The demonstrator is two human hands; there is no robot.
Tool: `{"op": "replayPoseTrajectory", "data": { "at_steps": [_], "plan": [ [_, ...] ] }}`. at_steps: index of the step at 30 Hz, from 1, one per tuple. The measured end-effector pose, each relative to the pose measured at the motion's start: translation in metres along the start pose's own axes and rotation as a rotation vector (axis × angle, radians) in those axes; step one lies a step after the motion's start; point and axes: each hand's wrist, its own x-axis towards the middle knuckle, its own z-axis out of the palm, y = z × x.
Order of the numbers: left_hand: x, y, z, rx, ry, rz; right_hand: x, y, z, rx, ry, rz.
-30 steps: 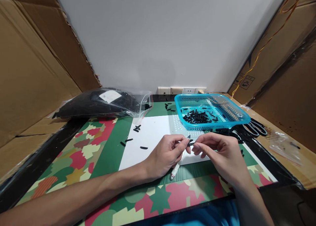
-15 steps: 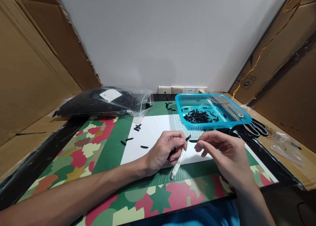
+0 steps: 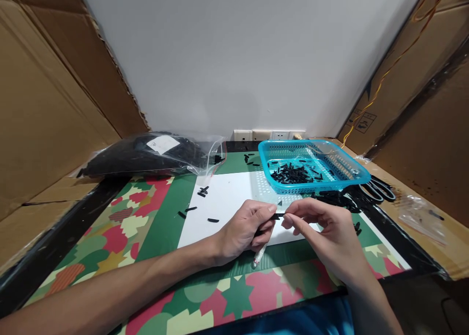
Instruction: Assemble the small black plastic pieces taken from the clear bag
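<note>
**Head view: I am pinching a small black piece between both hands**

Head view is showing my left hand [image 3: 245, 228] and right hand [image 3: 322, 230] meeting over the white sheet [image 3: 227, 198] on the tabletop [image 3: 110, 222]. Both are closing on one thin black piece [image 3: 279, 215], thumb and forefinger tips gripping it from either end, just above the sheet. My left hand is also holding a slim pale tool [image 3: 259, 255], its tip pointing down toward me. To do this well, I judge I should be keeping the grip light and at the very ends, since the piece is narrow and smooth and could slip. More short black pieces [image 3: 293, 174], stick-like and matt, are lying in the blue perforated plastic basket [image 3: 351, 171]; a few are scattered on the sheet. A glossy clear bag [image 3: 146, 152] of dark parts is lying to the left, scissors [image 3: 379, 191] to the right.
</note>
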Motion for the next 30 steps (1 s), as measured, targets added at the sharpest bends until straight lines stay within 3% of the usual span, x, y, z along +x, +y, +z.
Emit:
{"op": "replayPoseTrajectory", "data": {
  "at_steps": [30],
  "plan": [
    [-0.0035, 0.0061, 0.0051, 0.088, -0.031, -0.015, 0.0022, -0.0027, -0.0027, 0.125, -0.019, 0.146]
  ]
}}
